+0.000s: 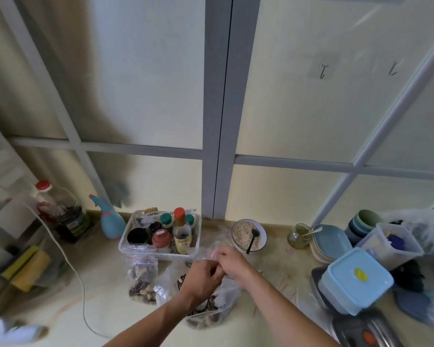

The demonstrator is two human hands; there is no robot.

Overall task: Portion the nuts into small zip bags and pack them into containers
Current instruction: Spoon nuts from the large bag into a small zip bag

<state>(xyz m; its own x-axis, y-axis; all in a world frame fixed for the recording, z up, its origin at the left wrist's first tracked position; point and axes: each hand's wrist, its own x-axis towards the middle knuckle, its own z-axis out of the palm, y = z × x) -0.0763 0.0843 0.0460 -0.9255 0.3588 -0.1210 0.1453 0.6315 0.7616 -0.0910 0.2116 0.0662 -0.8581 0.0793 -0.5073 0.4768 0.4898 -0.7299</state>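
I had both hands together above the beige surface (105, 284), working on a small clear zip bag (217, 246). The right hand (232, 262) had its fingers (223, 251) curled onto the bag's near edge, pinching the thin plastic. The left hand (202, 276) sat just beside it, knuckles up, fingers bent toward the same bag; motion blur kept me from telling whether those fingers actually gripped the plastic.

Directly beneath my fingers lay the large open bag of nuts (211, 306), peanuts and dark seeds showing through its crumpled plastic. To the left of my fingers stood a filled zip bag (142, 276) with a red seal line, nuts settled in its lower half, leaning against a white basket (125, 244) of condiment bottles.

Just beyond my fingers sat a bowl (248, 234) of pale grain with a black spoon in it. Well to the right of my fingers rested a light blue lidded container (356, 279), and beyond it a clear square tub (391, 246). Far left of my fingers were a blue spray bottle (110, 221) and a big oil bottle (63, 211).
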